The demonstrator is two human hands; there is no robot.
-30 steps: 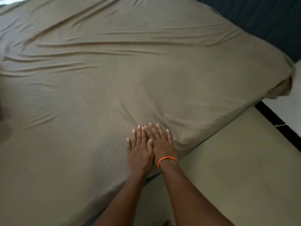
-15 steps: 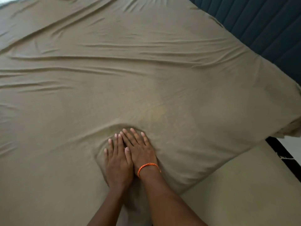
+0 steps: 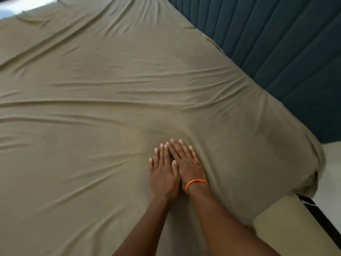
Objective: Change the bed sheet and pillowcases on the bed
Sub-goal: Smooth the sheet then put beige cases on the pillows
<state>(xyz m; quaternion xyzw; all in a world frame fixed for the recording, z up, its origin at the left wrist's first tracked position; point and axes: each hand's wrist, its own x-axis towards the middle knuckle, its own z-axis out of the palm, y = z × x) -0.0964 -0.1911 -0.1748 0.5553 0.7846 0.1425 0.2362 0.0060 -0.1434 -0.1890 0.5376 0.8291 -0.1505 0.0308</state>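
Sheet: olive cloth spread over the whole mattress, long creases running across it from the left edge toward my hands; I read it as laid on but not yet smooth.
Left hand: flat on the sheet, fingers straight and together, gripping nothing; I keep it palm down so the cloth slides under pressure instead of bunching.
Right hand: also flat, fingers straight, its fingertips overlapping the left hand's, holding nothing; both palms pressed side by side let me push one wide ridge out at once.
Band: orange cord on my right wrist, clear of the cloth.
Corner: sheet hangs loose over the mattress corner, seemingly untucked; I judge it needs pulling down next.
Headboard: dark blue padded panel touching the bed's far edge.
Pillowcases: none in view, so I judge that part is still to do.
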